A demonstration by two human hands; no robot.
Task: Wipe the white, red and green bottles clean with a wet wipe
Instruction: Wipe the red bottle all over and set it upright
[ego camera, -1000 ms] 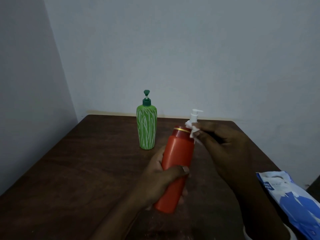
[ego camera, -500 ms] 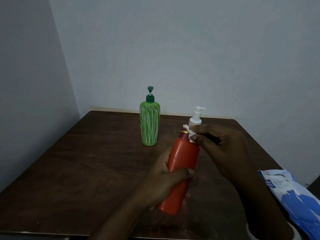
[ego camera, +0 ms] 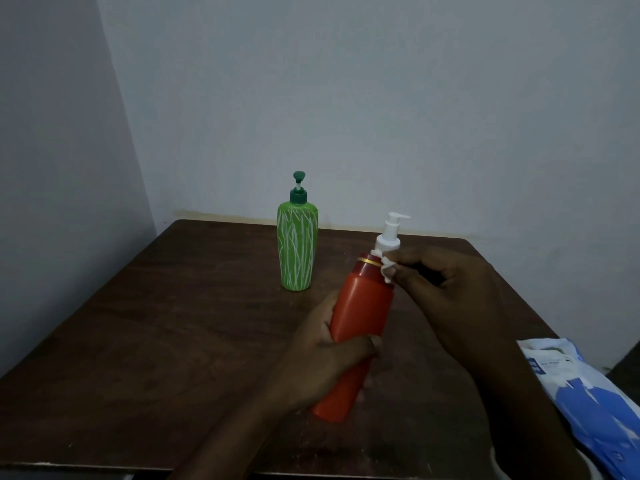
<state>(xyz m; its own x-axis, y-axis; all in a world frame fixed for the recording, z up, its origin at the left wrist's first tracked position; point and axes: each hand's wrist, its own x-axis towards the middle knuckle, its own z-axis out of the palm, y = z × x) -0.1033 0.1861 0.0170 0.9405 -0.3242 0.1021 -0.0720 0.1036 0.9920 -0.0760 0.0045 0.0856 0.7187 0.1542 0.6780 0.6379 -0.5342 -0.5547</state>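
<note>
1. Currently: one green bottle (ego camera: 297,252) upright on bench (ego camera: 156,341); one white bottle (ego camera: 389,237) partly hidden.
2. Left grip (ego camera: 329,362) wraps one tilted red bottle (ego camera: 360,317).
3. Right grip (ego camera: 450,292) pinches one wet wipe (ego camera: 385,270) at its neck.

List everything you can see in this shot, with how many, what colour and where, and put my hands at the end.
green bottle: one, green with white streaks and a dark green pump, upright at the back of the table.
red bottle: one, red with a gold ring under the cap, tilted, near the table's middle.
white bottle: one, white, only its pump top shows behind the red bottle.
wet wipe: one, white, bunched against the red bottle's neck.
wipes pack: one, blue and white, lower right.
table: one, dark brown wood.
walls: two, pale grey, behind and left.
left hand: grips the red bottle's lower body.
right hand: pinches the wet wipe.
</note>
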